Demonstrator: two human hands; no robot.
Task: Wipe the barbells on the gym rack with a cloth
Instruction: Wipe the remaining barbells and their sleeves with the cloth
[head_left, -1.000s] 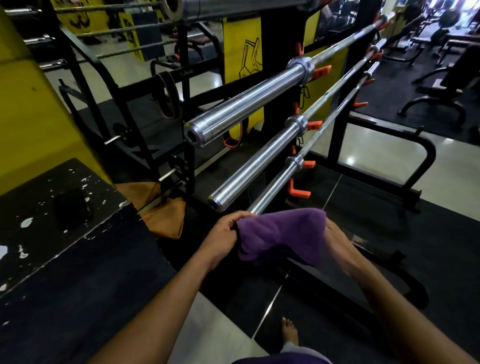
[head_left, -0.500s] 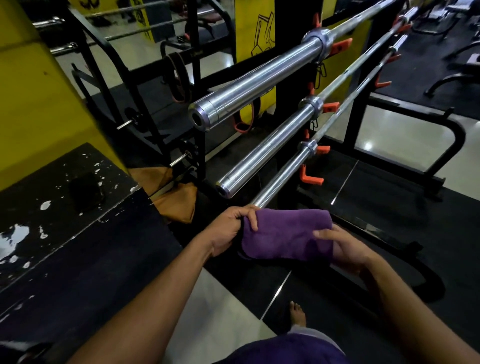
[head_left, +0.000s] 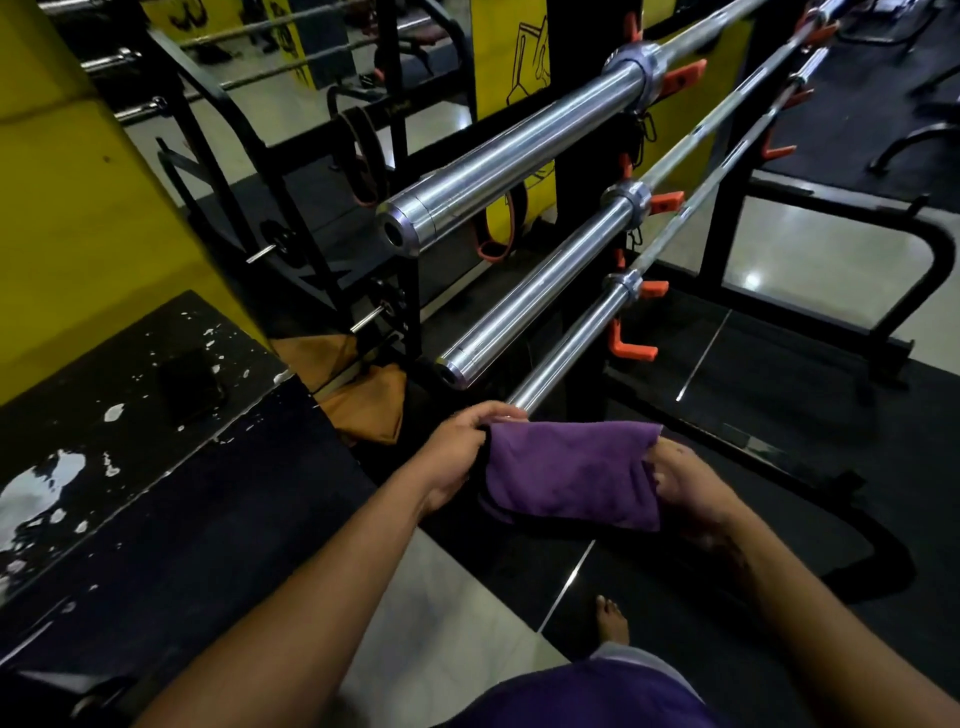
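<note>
Holding a purple cloth (head_left: 571, 475) stretched between both hands just at the near end of the lowest barbell (head_left: 566, 345).

Taking the lowest barbell as the landmark: left of its near tip, the left hand (head_left: 457, 457) is curled shut on the cloth's left edge, its fingers touching or nearly touching the sleeve end. The cloth hangs folded just below and in front of that tip. To the right of it, the right hand (head_left: 685, 483) pinches the cloth's right edge, fingers closed and blurred. The bar's long axis runs up and away to the right, toward the orange hooks (head_left: 631, 345) of the rack (head_left: 587, 171), with two more barbells (head_left: 519, 171) above it. The left hand looks nearer the sleeve, so wrapping probably starts there.
</note>
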